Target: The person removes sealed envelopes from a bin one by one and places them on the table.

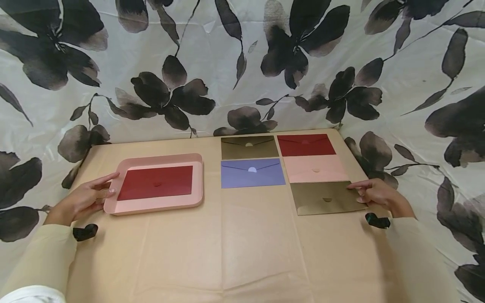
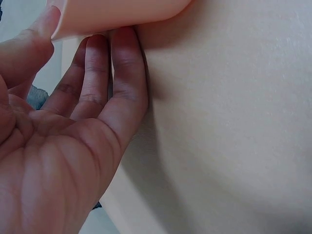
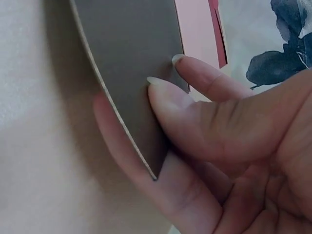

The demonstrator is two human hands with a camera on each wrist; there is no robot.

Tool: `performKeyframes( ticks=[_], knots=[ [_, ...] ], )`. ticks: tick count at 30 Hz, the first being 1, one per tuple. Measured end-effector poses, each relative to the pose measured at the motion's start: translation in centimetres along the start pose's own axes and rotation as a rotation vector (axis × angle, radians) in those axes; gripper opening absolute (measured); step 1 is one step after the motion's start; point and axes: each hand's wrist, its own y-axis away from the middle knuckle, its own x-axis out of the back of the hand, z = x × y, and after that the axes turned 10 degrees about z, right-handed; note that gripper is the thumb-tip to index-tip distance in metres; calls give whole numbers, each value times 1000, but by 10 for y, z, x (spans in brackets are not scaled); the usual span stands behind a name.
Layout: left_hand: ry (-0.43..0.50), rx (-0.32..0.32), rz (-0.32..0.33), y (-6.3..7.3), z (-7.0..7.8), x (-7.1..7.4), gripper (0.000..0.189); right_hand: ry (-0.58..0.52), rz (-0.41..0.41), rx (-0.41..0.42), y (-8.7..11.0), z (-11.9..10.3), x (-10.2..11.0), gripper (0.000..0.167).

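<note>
At the left of the head view, my left hand holds the left rim of a pink tray. A red envelope lies in that tray. In the left wrist view the thumb is on the tray's wall and the other fingers reach under it. On the right, my right hand pinches the right edge of a gold envelope. The right wrist view shows the thumb on top of this envelope, with fingers beneath it and its near corner raised.
Beyond the gold envelope lie a pink envelope and a red one. To their left are a lavender envelope and another gold envelope. All rest on a tan table, against a floral cloth.
</note>
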Motion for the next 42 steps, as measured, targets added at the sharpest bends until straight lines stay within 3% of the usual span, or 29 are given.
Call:
performKeyframes(
  ticks=[5,16,25,32,35,42],
  knots=[
    [4,1,-6,0,0,0,81,68,3,7,-1,-3,0,51],
    [67,6,-31,-2,-2,0,83,92,21,-39,-2,-9,-2,52],
    [77,-6,-28,-2,-1,0,80,198,47,48,0,-12,-3,55],
    [73,-8,-25,0,-4,-1,81,201,115,72,-3,-16,-5,42],
    [72,-11,-23,0,-4,0,81,153,129,109,-4,-20,-9,40],
    [84,-6,-25,-1,-3,0,81,-20,76,183,-9,-35,-23,44]
  ],
)
